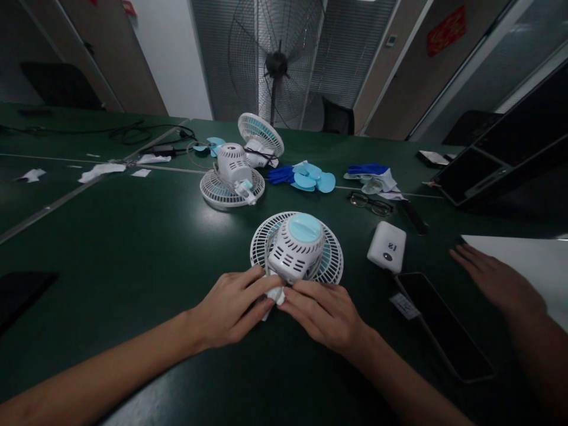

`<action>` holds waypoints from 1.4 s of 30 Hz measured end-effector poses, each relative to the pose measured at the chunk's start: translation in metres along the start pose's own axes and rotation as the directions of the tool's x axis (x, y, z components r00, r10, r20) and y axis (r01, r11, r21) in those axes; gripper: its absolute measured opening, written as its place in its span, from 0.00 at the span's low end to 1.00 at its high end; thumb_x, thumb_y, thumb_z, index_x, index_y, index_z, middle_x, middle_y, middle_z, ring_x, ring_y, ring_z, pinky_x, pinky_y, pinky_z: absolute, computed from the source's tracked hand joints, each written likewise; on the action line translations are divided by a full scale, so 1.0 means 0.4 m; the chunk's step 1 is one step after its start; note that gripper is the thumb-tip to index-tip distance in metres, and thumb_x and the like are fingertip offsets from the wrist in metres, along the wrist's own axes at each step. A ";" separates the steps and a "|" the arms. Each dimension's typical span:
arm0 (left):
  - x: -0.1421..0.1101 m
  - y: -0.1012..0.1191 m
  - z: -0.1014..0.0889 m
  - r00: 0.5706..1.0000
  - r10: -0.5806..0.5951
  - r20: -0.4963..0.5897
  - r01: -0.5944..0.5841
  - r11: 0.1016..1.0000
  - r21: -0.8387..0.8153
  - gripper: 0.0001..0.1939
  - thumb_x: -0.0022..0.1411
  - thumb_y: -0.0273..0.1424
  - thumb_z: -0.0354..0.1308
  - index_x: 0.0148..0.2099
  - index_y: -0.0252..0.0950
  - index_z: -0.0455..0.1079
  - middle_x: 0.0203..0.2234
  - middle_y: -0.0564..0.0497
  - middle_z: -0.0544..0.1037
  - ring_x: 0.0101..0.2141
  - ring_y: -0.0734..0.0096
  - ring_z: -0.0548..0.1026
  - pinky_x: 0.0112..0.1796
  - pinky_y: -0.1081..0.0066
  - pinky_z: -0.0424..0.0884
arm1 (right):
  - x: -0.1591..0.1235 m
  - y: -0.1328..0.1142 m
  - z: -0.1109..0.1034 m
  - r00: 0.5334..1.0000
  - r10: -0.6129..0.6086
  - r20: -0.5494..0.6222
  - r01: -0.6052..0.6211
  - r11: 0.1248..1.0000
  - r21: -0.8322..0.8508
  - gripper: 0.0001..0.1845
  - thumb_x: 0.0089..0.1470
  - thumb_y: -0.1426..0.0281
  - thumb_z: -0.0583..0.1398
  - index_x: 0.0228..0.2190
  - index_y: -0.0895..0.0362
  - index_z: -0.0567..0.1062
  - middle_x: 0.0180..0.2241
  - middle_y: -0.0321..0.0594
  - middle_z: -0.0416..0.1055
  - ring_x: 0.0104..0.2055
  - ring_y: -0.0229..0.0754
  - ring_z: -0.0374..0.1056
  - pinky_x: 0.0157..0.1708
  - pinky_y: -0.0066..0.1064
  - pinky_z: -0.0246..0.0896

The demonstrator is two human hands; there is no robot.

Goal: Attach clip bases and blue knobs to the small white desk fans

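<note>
A small white fan lies grille-down on the green table, its motor housing and light-blue rear cap facing up. Blue blades show through the grille slots. At the near edge of the housing, my left hand is closed, thumb and fingers pinching a small white piece. My right hand meets it from the other side, its fingers bent and pressed against the same piece. That piece looks crumpled, but the fingers partly cover it, so I cannot tell whether it is joined to the fan.
Two other small fans, light-blue blades, gloves and glasses lie beyond. To the right are a white power bank, a phone and another person's hand by a white sheet.
</note>
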State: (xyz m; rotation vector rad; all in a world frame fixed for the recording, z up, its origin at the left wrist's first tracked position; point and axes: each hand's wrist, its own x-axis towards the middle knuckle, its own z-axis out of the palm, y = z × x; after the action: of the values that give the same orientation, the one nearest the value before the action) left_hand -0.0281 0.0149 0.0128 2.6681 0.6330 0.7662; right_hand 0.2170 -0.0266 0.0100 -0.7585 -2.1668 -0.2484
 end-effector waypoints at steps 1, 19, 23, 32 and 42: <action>0.001 0.001 0.000 1.000 0.000 0.001 0.000 1.000 -0.002 0.17 0.79 0.34 0.43 0.64 0.38 0.61 0.41 0.47 0.73 0.35 0.66 0.75 0.35 0.67 0.76 | 0.005 -0.008 0.008 0.999 0.041 -0.001 -0.041 0.999 0.026 0.02 0.66 0.74 0.63 0.40 0.60 0.77 0.34 0.40 0.79 0.32 0.36 0.76 0.33 0.27 0.70; -0.005 -0.003 0.005 1.000 0.000 0.019 -0.001 1.000 0.026 0.18 0.79 0.36 0.41 0.65 0.38 0.59 0.42 0.46 0.73 0.35 0.64 0.75 0.33 0.66 0.74 | -0.002 0.005 -0.007 1.000 -0.006 0.017 0.007 1.000 -0.012 0.09 0.66 0.73 0.63 0.48 0.61 0.76 0.41 0.43 0.81 0.42 0.37 0.78 0.37 0.27 0.70; -0.007 -0.002 0.010 0.999 -0.001 0.033 0.000 1.000 0.028 0.17 0.79 0.35 0.43 0.64 0.38 0.60 0.40 0.47 0.72 0.34 0.64 0.74 0.33 0.65 0.74 | 0.004 -0.016 0.024 0.994 0.111 0.011 -0.111 0.993 0.036 0.07 0.67 0.75 0.60 0.34 0.58 0.75 0.30 0.37 0.77 0.30 0.36 0.73 0.32 0.29 0.68; -0.003 -0.002 0.003 1.000 -0.001 0.016 0.001 1.000 0.006 0.17 0.79 0.35 0.42 0.63 0.38 0.60 0.41 0.47 0.72 0.34 0.65 0.74 0.34 0.66 0.73 | -0.005 0.005 -0.001 0.999 0.005 0.050 -0.008 0.998 0.059 0.09 0.64 0.75 0.63 0.46 0.62 0.75 0.40 0.45 0.79 0.39 0.39 0.77 0.33 0.28 0.70; 0.002 0.002 0.006 0.999 0.003 0.038 -0.003 1.000 -0.011 0.16 0.79 0.34 0.42 0.63 0.37 0.60 0.41 0.46 0.72 0.36 0.63 0.74 0.34 0.65 0.73 | 0.002 -0.033 0.031 0.982 0.186 0.024 -0.187 0.981 0.051 0.10 0.68 0.74 0.59 0.31 0.58 0.73 0.28 0.36 0.73 0.27 0.35 0.70 0.26 0.30 0.61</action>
State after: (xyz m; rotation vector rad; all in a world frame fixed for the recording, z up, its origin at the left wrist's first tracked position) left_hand -0.0260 0.0141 0.0115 2.6682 0.6137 0.7158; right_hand 0.2009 -0.0316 0.0033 -0.9309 -2.0950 -0.0862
